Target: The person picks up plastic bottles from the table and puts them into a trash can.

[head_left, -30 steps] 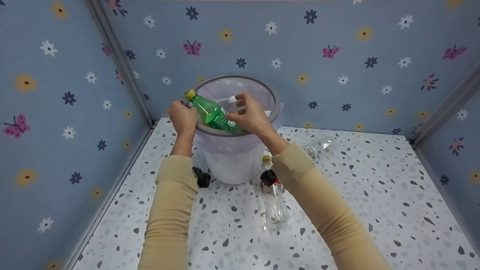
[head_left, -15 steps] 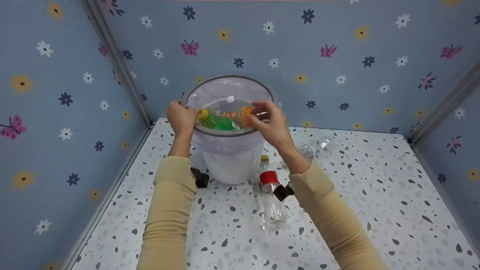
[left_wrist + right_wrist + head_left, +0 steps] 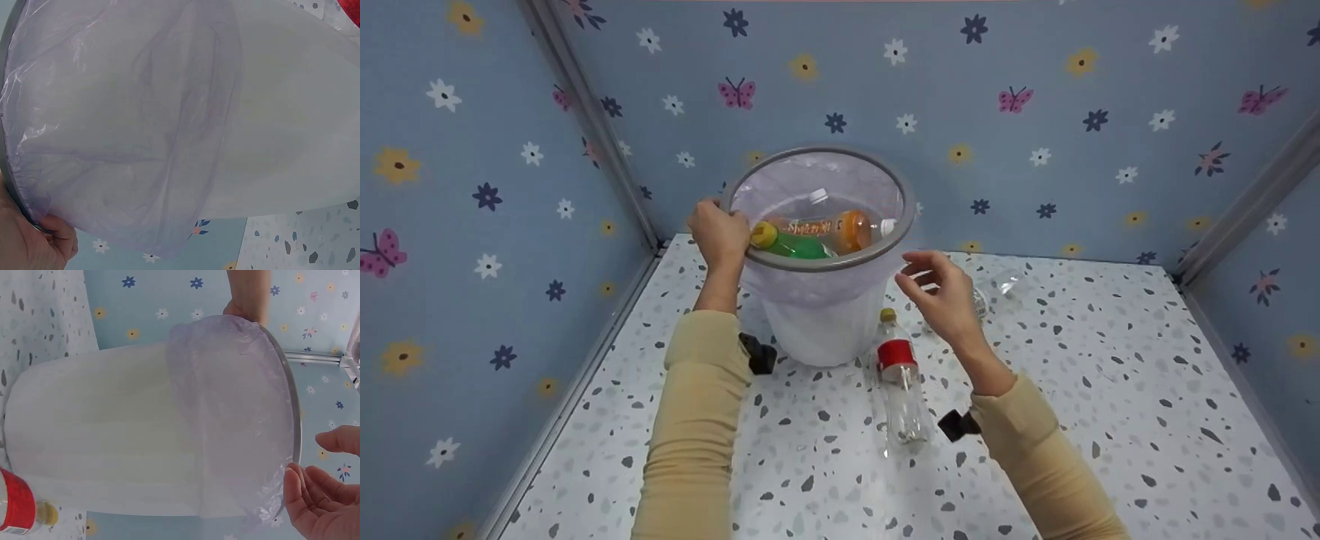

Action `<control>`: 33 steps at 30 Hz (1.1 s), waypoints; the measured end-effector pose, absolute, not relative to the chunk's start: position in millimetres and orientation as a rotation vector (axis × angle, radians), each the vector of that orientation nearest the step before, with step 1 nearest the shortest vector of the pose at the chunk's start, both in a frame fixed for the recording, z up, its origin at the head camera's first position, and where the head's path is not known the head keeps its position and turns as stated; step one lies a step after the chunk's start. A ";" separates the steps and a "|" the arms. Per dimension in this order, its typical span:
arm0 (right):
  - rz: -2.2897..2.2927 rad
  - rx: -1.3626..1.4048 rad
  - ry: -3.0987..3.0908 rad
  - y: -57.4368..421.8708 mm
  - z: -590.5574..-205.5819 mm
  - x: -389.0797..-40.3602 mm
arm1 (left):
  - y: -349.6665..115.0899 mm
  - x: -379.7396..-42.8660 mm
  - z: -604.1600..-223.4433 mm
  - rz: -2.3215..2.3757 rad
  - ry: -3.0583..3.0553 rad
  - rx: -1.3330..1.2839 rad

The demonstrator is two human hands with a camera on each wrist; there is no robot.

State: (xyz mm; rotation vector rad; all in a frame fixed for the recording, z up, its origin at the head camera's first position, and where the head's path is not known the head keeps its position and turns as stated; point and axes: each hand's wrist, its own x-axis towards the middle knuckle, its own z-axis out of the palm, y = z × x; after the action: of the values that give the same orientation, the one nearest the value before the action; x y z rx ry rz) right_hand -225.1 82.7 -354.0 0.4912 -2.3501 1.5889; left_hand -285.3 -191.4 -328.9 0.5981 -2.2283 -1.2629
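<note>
Red-labelled clear bottle (image 3: 898,358) lies nearest the person on the speckled tabletop (image 3: 810,465), its long axis running away from them, yellow cap just beside the foot of the waste bin (image 3: 825,322). Of the two hands, the right hand (image 3: 946,296) is nearer it, up and to its right, holding nothing, fingers loosely bent, just outside the bin. The left hand (image 3: 720,232) grips the rim's left side. Partly hidden behind the right hand, another clear bottle (image 3: 1006,284) points away rightward. Inside the bin lie a green bottle (image 3: 802,246) and, beyond, an orange one (image 3: 853,229).
</note>
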 end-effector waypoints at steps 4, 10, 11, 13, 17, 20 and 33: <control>1.472 0.475 -2.409 87.9 -370.0 -221.6 | -190.6 -284.1 -328.1 -1.275 -2.229 0.608; 1.366 0.517 -2.454 92.1 -395.9 -219.5 | -191.1 -284.9 -328.6 -1.275 -2.226 0.616; 1.350 0.532 -2.461 92.9 -400.4 -219.0 | -191.3 -285.2 -328.8 -1.274 -2.225 0.613; 1.315 0.555 -2.482 94.2 -409.3 -218.5 | -191.6 -285.7 -329.1 -1.270 -2.227 0.610; 1.240 0.560 -2.569 95.0 -426.3 -218.8 | -192.0 -285.7 -329.6 -1.278 -2.224 0.607; 1.188 0.525 -2.662 93.8 -437.7 -220.3 | -192.2 -285.6 -329.9 -1.281 -2.219 0.598; 1.038 0.309 -2.934 85.6 -478.2 -230.2 | -192.1 -284.5 -329.9 -1.273 -2.209 0.586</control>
State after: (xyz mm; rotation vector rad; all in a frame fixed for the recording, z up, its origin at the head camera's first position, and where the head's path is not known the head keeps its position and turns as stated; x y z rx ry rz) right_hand -230.2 85.6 -478.2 0.3095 -2.9338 1.0378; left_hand -284.5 -192.1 -329.9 0.5855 -2.2094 -1.2730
